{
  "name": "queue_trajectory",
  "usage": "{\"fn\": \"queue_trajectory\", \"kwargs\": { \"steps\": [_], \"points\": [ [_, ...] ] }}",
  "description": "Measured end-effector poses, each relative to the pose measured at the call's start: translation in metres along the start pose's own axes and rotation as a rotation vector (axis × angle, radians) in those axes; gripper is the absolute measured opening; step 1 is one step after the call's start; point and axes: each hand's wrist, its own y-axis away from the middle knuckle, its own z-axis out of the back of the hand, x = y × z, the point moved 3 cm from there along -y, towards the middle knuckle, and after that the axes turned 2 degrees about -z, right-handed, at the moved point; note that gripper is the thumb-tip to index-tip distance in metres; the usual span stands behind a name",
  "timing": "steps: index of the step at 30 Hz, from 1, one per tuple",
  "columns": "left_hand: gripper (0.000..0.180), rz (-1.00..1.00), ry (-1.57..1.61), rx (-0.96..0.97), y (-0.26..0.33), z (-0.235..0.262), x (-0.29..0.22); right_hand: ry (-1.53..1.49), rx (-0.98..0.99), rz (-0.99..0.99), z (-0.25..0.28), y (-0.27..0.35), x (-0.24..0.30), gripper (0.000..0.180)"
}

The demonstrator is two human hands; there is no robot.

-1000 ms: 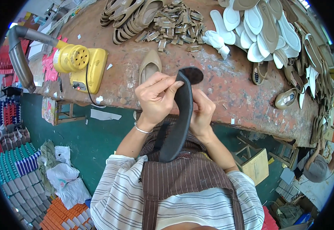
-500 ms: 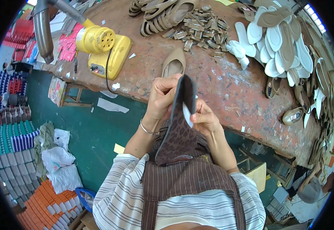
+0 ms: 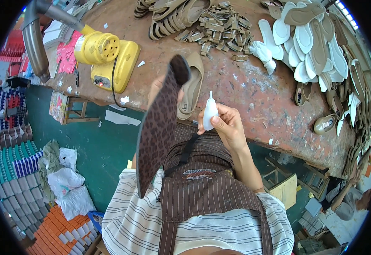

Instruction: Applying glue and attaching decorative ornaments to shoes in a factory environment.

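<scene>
My left hand grips a long leopard-print piece of sheet material, dark brown with a grey edge, bent over at its top. That piece hides most of the hand. Between the fingers of my right hand is a small white squeeze bottle, its thin nozzle pointing up. A narrow black strap runs from my right fingertips down towards the apron; I cannot tell what it is attached to. Just behind the leopard-print piece, a beige pointed flat shoe lies on the worn table.
A yellow machine stands at the table's left, its cable hanging over the front edge. Farther back are small brown bow-like pieces and strappy sandals. White and tan insoles pile up at right. A wooden stool sits below left.
My hands have moved apart. The leopard-print piece has swung left with my left hand, and the white bottle, earlier mostly hidden, now shows fully in my right hand.
</scene>
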Motion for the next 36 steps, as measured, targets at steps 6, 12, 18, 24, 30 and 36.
{"fn": "queue_trajectory", "kwargs": {
  "steps": [6, 12, 18, 24, 30, 36],
  "points": [
    [0.02, 0.136, 0.039, 0.085, 0.072, -0.005, -0.029, -0.195, 0.177, -0.074, 0.003, 0.0, -0.003, 0.038],
    [0.021, 0.236, 0.064, 0.143, 0.078, -0.076, 0.026, -0.107, 0.116, -0.086, 0.001, 0.004, -0.01, 0.036],
    [0.022, 0.335, 0.09, 0.22, 0.044, -0.039, -0.005, 0.14, 0.032, -0.048, -0.005, 0.011, -0.009, 0.029],
    [0.036, 0.391, 0.116, 0.089, 0.057, -0.033, -0.007, 0.314, -0.129, 0.079, -0.003, 0.017, -0.011, 0.028],
    [0.035, 0.02, -0.157, 0.225, 0.06, -0.042, -0.041, 0.44, -0.209, 0.095, -0.013, 0.025, -0.015, 0.03],
    [0.032, 0.303, 0.091, 0.277, 0.058, -0.03, -0.046, 0.003, -0.051, -0.099, -0.01, 0.02, -0.021, 0.031]
  ]
}}
